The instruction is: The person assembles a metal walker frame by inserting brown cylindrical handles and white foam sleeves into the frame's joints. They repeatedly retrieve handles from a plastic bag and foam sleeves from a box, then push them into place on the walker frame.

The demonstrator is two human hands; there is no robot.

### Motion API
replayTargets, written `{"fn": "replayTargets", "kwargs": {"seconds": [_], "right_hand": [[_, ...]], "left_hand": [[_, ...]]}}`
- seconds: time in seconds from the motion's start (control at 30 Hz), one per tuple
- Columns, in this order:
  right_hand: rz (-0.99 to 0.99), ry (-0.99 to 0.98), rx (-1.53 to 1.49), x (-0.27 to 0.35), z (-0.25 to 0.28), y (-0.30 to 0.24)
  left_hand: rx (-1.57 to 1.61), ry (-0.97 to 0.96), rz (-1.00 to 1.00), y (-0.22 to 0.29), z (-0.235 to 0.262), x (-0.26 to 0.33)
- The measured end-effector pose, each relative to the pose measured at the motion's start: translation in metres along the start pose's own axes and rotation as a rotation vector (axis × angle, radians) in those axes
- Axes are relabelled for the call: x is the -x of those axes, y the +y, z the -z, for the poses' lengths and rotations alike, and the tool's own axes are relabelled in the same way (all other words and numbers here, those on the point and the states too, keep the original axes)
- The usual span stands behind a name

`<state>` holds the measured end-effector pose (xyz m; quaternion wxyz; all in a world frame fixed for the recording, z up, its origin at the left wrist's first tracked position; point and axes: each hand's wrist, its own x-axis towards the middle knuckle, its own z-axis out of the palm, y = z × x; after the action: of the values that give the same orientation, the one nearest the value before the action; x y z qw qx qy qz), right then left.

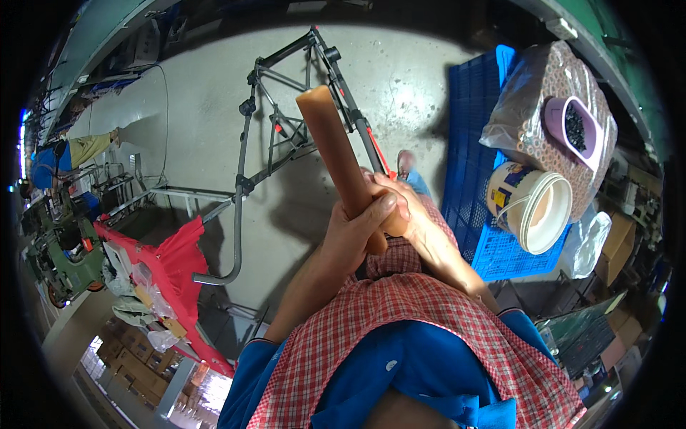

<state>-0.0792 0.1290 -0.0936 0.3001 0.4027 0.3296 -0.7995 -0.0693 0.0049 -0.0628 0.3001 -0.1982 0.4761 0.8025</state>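
Observation:
A long orange-brown tube (334,146) slants up and away from my body, in front of my apron. My left hand (350,232) is closed round its lower part, with the thumb laid across towards the right hand. Beside it my right hand (397,204) has its fingers curled against the same tube. A rounded brown end (376,242) sticks out below my hands; whether it belongs to this tube or to a second one is hidden. Beyond the hands stands a dark metal tube frame (244,143) with black joints and a red strip on one leg.
At my right a blue plastic crate (471,164) bears a plastic-wrapped bundle of brown tubes (532,86), a white bucket (554,214) and a purple tub (572,132) of small black pieces. Red cloth (182,264) covers a cart at left. Farther left is another person (61,161).

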Motion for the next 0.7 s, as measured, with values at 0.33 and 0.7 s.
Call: {"fn": "replayTargets", "kwargs": {"seconds": [0.33, 0.7], "right_hand": [[0.848, 0.028, 1.839, -0.089, 0.028, -0.020], [-0.122, -0.067, -0.242, -0.054, 0.055, 0.056]], "left_hand": [[-0.054, 0.086, 0.059, 0.010, -0.018, 0.010], [0.199, 0.068, -0.070, 0.004, -0.018, -0.005]]}}
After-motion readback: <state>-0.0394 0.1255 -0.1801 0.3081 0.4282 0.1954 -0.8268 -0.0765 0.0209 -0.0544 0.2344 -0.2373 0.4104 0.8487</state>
